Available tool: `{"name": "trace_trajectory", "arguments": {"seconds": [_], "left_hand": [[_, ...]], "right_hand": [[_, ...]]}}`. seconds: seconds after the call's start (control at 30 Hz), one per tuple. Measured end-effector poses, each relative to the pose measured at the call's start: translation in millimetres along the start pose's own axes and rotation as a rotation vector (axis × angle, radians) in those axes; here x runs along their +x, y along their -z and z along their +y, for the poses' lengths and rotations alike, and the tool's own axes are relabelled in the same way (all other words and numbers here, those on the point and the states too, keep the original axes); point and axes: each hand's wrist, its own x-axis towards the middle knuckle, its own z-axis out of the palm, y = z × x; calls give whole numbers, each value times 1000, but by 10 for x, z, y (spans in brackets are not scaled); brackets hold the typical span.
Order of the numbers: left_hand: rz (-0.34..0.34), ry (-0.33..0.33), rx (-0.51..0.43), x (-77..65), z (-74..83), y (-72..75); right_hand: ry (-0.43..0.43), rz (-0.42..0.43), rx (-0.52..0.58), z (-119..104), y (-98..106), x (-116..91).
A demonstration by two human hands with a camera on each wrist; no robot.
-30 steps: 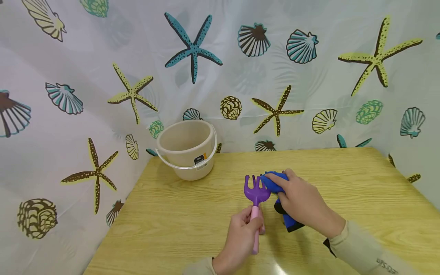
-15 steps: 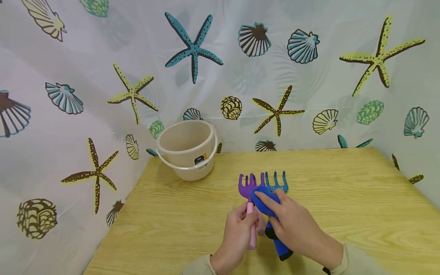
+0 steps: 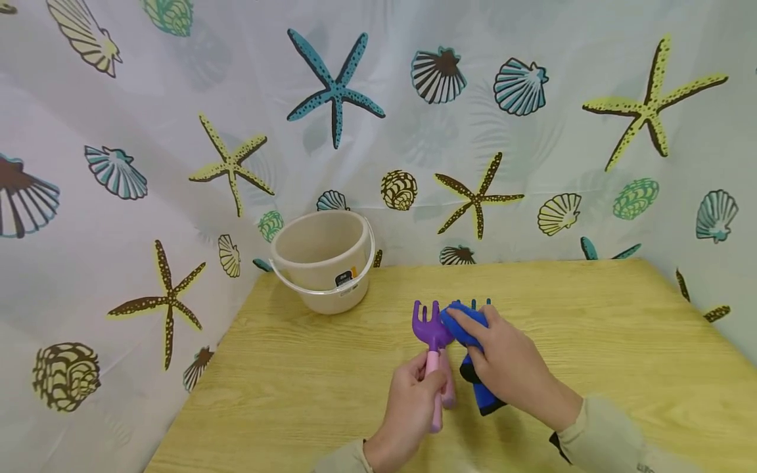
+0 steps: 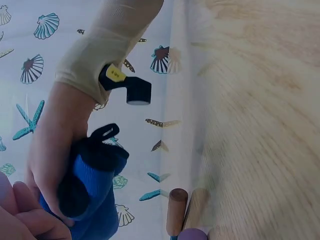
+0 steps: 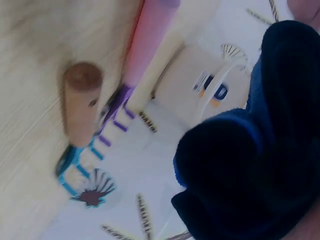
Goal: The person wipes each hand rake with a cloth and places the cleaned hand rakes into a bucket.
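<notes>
My left hand (image 3: 408,414) grips the pink handle of a purple hand rake (image 3: 433,335), its tines pointing away from me. Bunched in my right hand (image 3: 514,358) is a blue cloth (image 3: 464,322) with black edging, touching the right side of the rake's head and hiding some tines. Behind the held rake, a second pink handle (image 3: 448,391) lies on the table. A blue rake (image 5: 65,162) with a wooden handle (image 5: 82,110) lies beside it, mostly hidden by the cloth and hand in the head view.
A beige bucket (image 3: 325,282) with a white bail handle stands at the table's back left. The wood-grain table (image 3: 296,394) meets a curtain (image 3: 248,79) printed with shells and starfish at the back and sides.
The right hand slid the cloth down toward the handle, then back up over the rake's head. The left hand, still gripping the handle, shifted slightly left with the rake.
</notes>
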Motion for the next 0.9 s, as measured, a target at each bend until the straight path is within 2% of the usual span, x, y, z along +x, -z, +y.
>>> {"name": "trace_trajectory", "arguments": {"seconds": [0.17, 0.27, 0.4, 0.57, 0.67, 0.77, 0.9], "left_hand": [[9, -10, 37, 23, -10, 35], [-5, -25, 69, 25, -22, 42], [-29, -38, 123, 24, -36, 31], [-47, -43, 181, 3, -46, -8], [-56, -13, 192, -16, -72, -12], [-68, 11, 181, -21, -104, 9], [-84, 0, 184, -9, -124, 36]], "right_hand": [[82, -80, -60, -233, 40, -130], [107, -107, -105, -288, 78, -134], [118, -67, -198, -225, 140, -56], [85, -28, -297, -68, 164, 89], [80, -63, -287, -59, 154, 85], [121, -127, -231, -163, 159, 17], [172, -159, -213, -314, 197, -17]]}}
